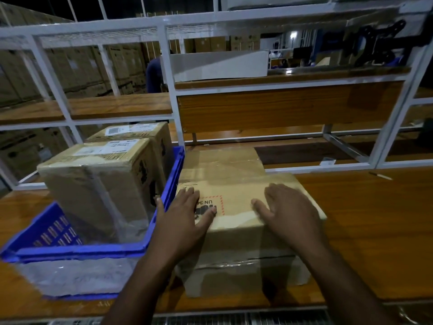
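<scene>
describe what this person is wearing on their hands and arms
Nothing worn shows. The left grip and right grip are bare hands: no gloves, rings or watch visible. The left forearm and right forearm are bare too, with no sleeve in view.

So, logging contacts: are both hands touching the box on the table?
Touching. Head view: left hand and right hand lie flat on top of the box.
</scene>
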`<state>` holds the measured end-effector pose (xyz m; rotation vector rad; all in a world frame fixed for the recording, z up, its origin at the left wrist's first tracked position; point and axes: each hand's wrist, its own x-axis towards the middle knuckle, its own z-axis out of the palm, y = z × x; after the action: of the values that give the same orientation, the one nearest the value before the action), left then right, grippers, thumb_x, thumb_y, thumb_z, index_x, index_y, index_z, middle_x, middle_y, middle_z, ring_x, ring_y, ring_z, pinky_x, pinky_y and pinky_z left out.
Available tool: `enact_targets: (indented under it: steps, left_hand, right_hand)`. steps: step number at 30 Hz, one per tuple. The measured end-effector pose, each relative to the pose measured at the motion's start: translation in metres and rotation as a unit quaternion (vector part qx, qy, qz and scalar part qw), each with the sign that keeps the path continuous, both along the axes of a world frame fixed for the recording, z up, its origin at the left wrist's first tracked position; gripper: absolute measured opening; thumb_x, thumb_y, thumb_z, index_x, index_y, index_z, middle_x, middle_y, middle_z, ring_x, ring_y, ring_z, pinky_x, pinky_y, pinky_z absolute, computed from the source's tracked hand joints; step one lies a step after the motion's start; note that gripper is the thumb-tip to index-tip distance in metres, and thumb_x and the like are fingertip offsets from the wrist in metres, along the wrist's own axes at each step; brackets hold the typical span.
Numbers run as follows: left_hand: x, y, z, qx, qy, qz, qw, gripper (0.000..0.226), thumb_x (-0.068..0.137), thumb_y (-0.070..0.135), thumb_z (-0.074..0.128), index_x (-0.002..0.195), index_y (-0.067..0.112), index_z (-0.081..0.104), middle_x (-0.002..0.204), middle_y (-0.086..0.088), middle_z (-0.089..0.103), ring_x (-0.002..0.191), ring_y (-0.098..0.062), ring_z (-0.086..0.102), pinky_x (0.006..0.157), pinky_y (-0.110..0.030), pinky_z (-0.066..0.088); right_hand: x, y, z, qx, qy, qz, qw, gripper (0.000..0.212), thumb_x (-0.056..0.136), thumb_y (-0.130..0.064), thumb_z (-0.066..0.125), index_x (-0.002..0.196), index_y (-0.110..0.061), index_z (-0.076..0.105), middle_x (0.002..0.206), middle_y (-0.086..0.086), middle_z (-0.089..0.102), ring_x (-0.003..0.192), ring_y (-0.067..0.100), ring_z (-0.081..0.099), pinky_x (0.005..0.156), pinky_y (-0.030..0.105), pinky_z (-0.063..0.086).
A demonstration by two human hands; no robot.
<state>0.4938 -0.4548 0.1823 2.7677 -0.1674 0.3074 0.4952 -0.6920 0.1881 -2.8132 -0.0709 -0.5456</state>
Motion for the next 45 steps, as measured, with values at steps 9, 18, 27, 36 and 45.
enact_targets:
  steps: [9, 18, 27, 36, 45]
  left_hand:
    - [0.006, -0.006, 0.016, 0.096, 0.043, -0.005, 0.994, 0.070, 0.103, 0.057, 0.029, 0.161, 0.018, 0.022, 0.169, 0.002, 0.016, 0.155, -0.009, 0.009, 0.125, -0.047, -0.008]
    - [0.036, -0.039, 0.014, 0.070, 0.046, -0.153, 0.985, 0.058, 0.107, 0.032, 0.029, 0.161, 0.017, 0.017, 0.169, -0.002, 0.012, 0.155, -0.009, 0.006, 0.126, -0.031, 0.001]
    - [0.033, -0.016, 0.008, 0.108, 0.066, -0.074, 0.989, 0.071, 0.103, 0.054, 0.021, 0.162, 0.018, 0.005, 0.170, 0.001, -0.002, 0.155, -0.009, -0.005, 0.127, -0.041, -0.002]
    - [0.037, 0.001, 0.001, -0.032, 0.082, 0.050, 0.995, 0.091, 0.096, 0.068, 0.041, 0.162, 0.016, 0.008, 0.170, -0.003, 0.000, 0.156, -0.019, 0.003, 0.125, -0.046, 0.017]
    - [0.022, 0.020, -0.007, -0.140, 0.080, 0.074, 0.984, 0.115, 0.076, 0.088, 0.049, 0.161, 0.022, 0.008, 0.152, -0.003, 0.050, 0.128, -0.029, 0.056, 0.097, -0.041, 0.052]
  right_hand:
    - [0.017, 0.014, 0.016, -0.071, 0.048, -0.031, 0.996, 0.041, 0.094, -0.061, 0.049, 0.094, -0.024, 0.067, 0.086, -0.006, 0.062, 0.074, 0.009, 0.055, 0.062, 0.026, 0.042]
    - [0.026, 0.047, 0.014, -0.004, 0.071, 0.161, 0.984, 0.047, 0.106, -0.031, 0.038, 0.153, -0.024, 0.036, 0.160, -0.004, 0.035, 0.147, 0.009, 0.027, 0.122, 0.029, 0.012]
    - [0.026, 0.024, 0.001, 0.000, 0.073, 0.057, 0.996, 0.064, 0.100, -0.057, 0.040, 0.152, -0.019, 0.035, 0.160, 0.000, 0.033, 0.147, 0.015, 0.028, 0.123, 0.040, 0.019]
    - [0.037, -0.004, 0.003, 0.029, 0.078, -0.064, 0.994, 0.062, 0.095, -0.063, 0.044, 0.144, -0.024, 0.046, 0.158, 0.004, 0.036, 0.148, 0.026, 0.026, 0.120, 0.051, 0.020]
    - [0.028, -0.021, 0.002, 0.113, 0.065, -0.117, 0.985, 0.076, 0.092, -0.062, 0.052, 0.152, -0.022, 0.029, 0.149, 0.010, 0.046, 0.131, 0.031, 0.049, 0.093, 0.044, 0.049]
